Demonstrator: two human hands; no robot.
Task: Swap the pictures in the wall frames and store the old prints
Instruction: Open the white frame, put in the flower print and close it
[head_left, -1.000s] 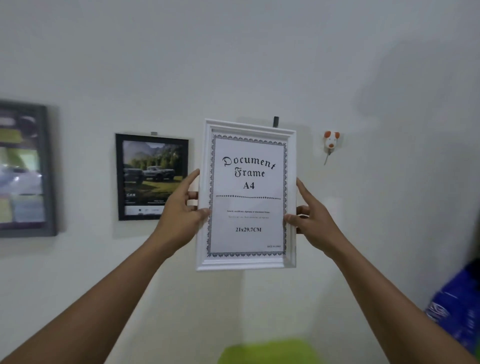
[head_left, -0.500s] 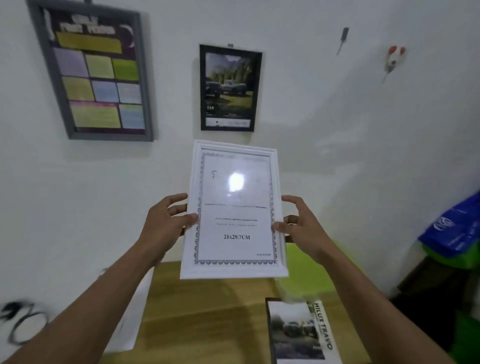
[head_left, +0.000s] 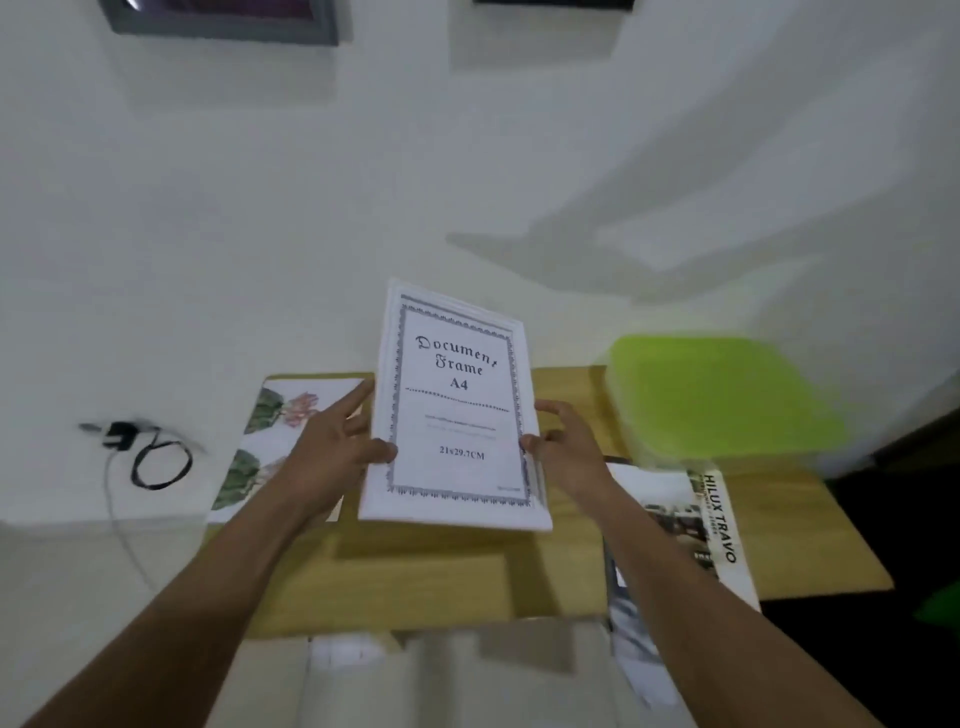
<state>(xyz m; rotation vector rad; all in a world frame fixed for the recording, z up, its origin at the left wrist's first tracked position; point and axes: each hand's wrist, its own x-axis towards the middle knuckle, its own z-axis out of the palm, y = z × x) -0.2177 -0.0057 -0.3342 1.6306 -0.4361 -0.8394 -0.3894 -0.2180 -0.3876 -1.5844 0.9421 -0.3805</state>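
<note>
One white frame (head_left: 452, 513) with ornate-bordered "Document Frame A4" sheet (head_left: 460, 421)

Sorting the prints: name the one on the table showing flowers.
The left print, beside the left hand holding the frame: pink flowers, green leaves. The right print reads HILUX TRAVO.

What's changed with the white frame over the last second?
The white frame has come down from up at the wall to over the wooden table, tilted back. The left hand and right hand grip its side edges as before, and the Document Frame insert stays inside.
</note>
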